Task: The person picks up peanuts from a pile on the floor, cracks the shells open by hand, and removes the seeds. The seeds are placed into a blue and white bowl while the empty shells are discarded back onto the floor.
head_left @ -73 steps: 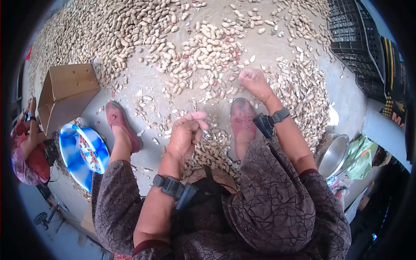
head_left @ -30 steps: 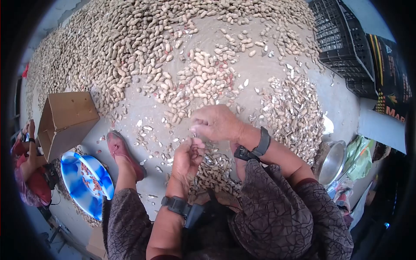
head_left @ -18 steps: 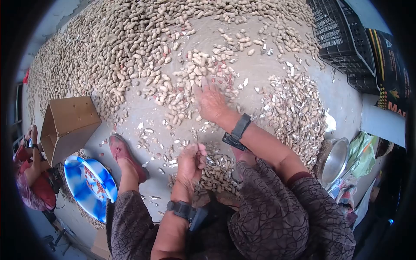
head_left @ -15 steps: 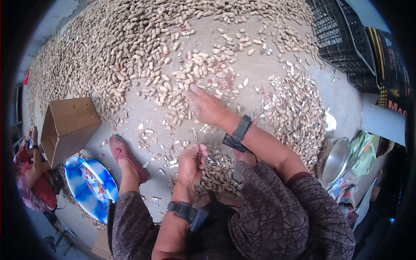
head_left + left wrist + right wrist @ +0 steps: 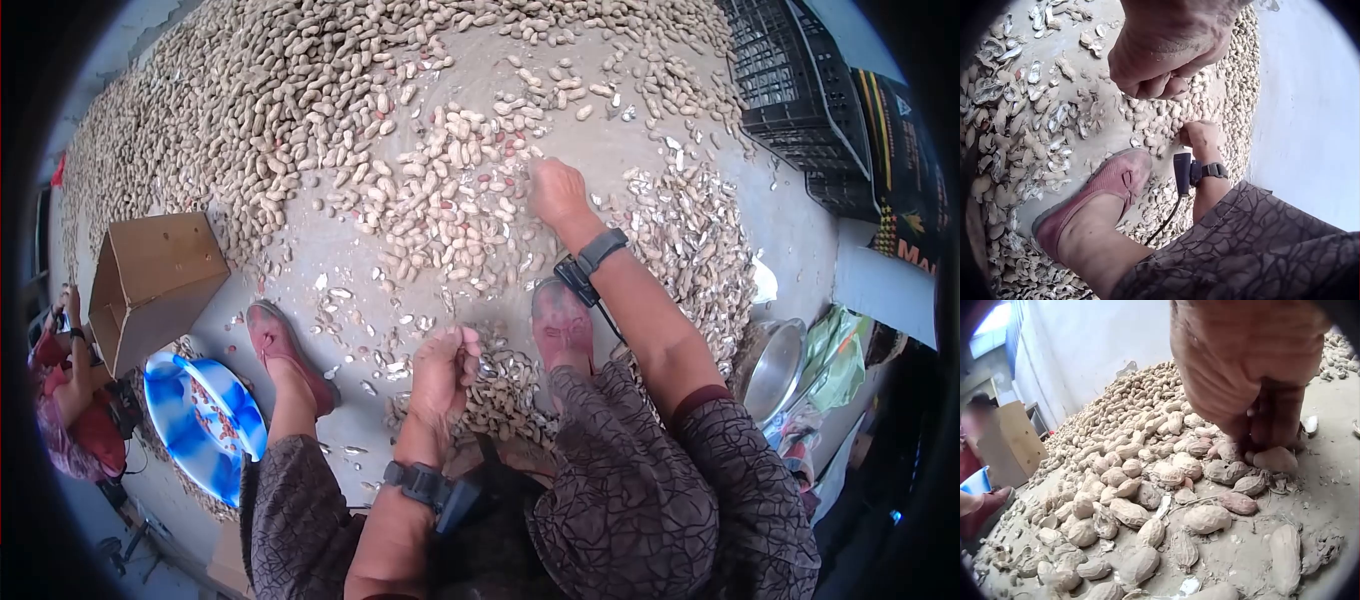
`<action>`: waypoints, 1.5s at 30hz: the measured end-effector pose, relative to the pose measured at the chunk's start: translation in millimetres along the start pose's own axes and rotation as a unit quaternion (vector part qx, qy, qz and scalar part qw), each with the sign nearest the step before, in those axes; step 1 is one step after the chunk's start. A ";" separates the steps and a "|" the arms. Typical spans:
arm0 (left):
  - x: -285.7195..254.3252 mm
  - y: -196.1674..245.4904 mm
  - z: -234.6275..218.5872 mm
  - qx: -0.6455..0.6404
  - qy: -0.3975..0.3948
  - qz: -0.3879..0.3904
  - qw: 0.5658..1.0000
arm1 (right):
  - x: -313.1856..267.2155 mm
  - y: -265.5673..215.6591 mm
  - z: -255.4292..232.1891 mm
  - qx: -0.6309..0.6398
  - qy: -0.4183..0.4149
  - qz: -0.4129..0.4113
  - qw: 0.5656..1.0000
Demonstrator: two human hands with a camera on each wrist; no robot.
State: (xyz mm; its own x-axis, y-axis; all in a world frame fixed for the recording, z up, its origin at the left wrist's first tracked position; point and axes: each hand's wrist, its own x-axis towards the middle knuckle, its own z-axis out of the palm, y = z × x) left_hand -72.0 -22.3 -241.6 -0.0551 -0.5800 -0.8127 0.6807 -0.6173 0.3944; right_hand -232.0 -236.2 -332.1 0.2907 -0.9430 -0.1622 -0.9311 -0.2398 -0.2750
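Note:
Unshelled peanuts lie in a loose heap on the floor, a few red kernels among them. At the heap's right edge my right hand reaches down. Its fingers point to the floor among peanuts in the right wrist view; whether they pinch one cannot be made out. My left hand hovers above a pile of empty shells between the feet. In the left wrist view the left hand's fingers are curled into the palm, and the inside of the palm is hidden.
A large bank of peanuts fills the back left. More shells lie at right, near a black crate and metal bowl. At left are a cardboard box, a blue-white basin with kernels and another person.
My right hand has moved right, from the heap's near side to its right edge, uncovering peanuts and the right shoe. The left hand has stayed nearly in place, fingers curled.

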 end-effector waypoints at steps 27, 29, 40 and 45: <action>-0.8 2.8 10.0 0.025 0.001 0.005 1.000 | -27.2 44.2 -33.2 0.694 -0.205 0.161 0.671; -1.1 2.1 10.9 0.026 0.002 0.004 1.000 | -30.2 55.6 -30.8 0.729 -0.199 0.163 0.634; -0.3 0.0 10.4 0.020 -0.003 0.007 1.000 | -36.3 59.7 -38.7 0.680 -0.156 0.197 0.689; 1.2 -1.4 10.3 0.023 0.000 0.001 1.000 | -31.0 55.8 -29.9 0.331 -0.096 0.090 0.934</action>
State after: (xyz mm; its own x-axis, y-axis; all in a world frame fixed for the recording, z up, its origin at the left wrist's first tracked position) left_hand -80.5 -27.6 -238.7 -0.0534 -0.5815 -0.8118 0.6459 -0.6401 0.4160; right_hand -299.6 -227.2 -314.1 0.2357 -0.8806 -0.4112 -0.6460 0.1741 -0.7432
